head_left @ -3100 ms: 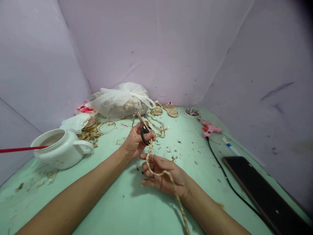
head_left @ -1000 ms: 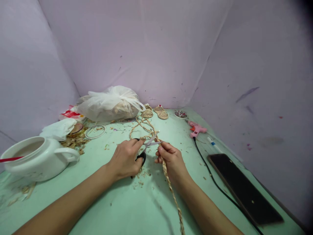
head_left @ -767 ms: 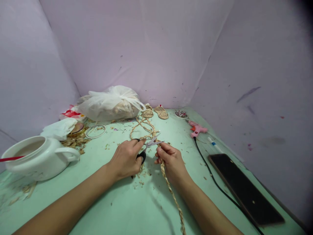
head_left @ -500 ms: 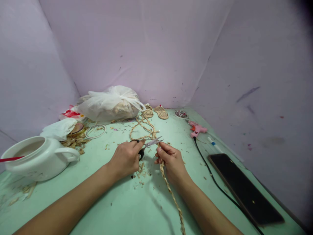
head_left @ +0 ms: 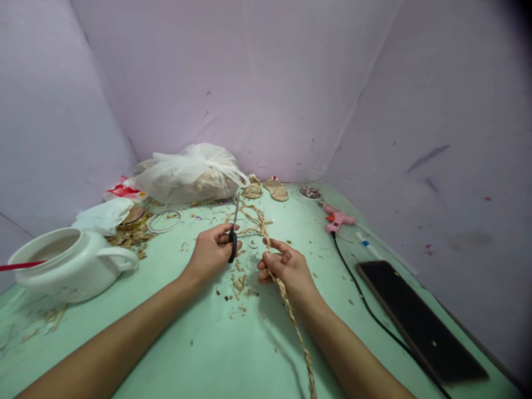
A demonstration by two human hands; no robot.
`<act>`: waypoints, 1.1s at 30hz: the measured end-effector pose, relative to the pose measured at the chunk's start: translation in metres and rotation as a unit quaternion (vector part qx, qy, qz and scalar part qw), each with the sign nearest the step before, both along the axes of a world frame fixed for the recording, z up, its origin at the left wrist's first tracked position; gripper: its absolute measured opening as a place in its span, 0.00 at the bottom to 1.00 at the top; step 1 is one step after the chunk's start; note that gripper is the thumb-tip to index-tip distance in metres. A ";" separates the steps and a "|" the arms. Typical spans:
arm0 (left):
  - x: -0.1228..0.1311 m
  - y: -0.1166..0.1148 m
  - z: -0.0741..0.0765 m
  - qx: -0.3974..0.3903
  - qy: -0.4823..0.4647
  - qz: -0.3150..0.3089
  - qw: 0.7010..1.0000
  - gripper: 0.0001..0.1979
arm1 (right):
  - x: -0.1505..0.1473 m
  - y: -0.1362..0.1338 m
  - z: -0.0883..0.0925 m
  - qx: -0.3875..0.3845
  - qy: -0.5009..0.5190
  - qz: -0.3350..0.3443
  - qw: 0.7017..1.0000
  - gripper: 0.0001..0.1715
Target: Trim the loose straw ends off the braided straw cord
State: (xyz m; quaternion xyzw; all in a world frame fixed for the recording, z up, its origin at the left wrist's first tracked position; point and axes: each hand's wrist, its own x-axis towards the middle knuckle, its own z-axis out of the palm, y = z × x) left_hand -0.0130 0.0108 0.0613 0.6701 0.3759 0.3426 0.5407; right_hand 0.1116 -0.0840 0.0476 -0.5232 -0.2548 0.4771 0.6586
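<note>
The left hand (head_left: 211, 249) is curled around the black looped handles of slim metal scissors (head_left: 233, 244), its fingers mostly closed on them. The right hand (head_left: 288, 271) is half curled, thumb and forefinger pinching a braided cord (head_left: 297, 327) of dry, straw-coloured fibre, plaited into a knobbly rope. The blades show nearly edge-on, so whether they are parted is hard to tell; the handles are partly covered by the fingers, and the cord's near end is cut off by the bottom edge of view. The scissors point away from the person, long axis almost straight forward; the cord runs from the lower right, slanting forward and leftward through the right hand, then into loose loops on the pale green table (head_left: 166, 354). Between the hands lie crumbly, flaky scraps (head_left: 239, 282). Beyond the loops sit flat woven slipper shapes (head_left: 276, 189) and a crinkled, translucent plastic bag (head_left: 191, 176), its contents blurred. Farther left are a thin white ring (head_left: 164, 221) and a glossy, rounded white pot (head_left: 70, 271) with a handle; to the right, a pink glue gun (head_left: 338, 219) and a flat black slab (head_left: 421, 321).
</note>
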 end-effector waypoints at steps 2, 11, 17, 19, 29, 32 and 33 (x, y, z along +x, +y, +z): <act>0.000 0.002 -0.002 0.019 0.000 -0.011 1.000 0.20 | 0.000 -0.002 0.002 -0.008 0.013 0.011 1.000 0.33; -0.014 -0.001 -0.003 0.397 0.236 -0.101 0.881 0.21 | 0.012 -0.005 0.005 0.017 0.109 0.116 0.987 0.21; -0.014 -0.002 -0.007 0.492 0.336 -0.098 0.797 0.26 | 0.011 -0.005 0.006 0.022 0.113 0.151 0.982 0.12; -0.013 -0.002 -0.006 0.499 0.349 -0.099 0.787 0.25 | 0.011 -0.005 0.006 0.024 0.108 0.152 0.982 0.10; -0.016 0.001 -0.006 0.532 0.390 -0.131 0.740 0.25 | 0.007 -0.002 0.011 -0.014 0.054 0.097 0.994 0.05; -0.016 0.001 -0.007 0.522 0.372 -0.129 0.757 0.25 | 0.009 -0.002 0.011 -0.009 0.072 0.099 0.992 0.04; -0.016 0.001 -0.007 0.516 0.367 -0.129 0.763 0.25 | 0.010 -0.002 0.011 -0.009 0.072 0.100 0.992 0.03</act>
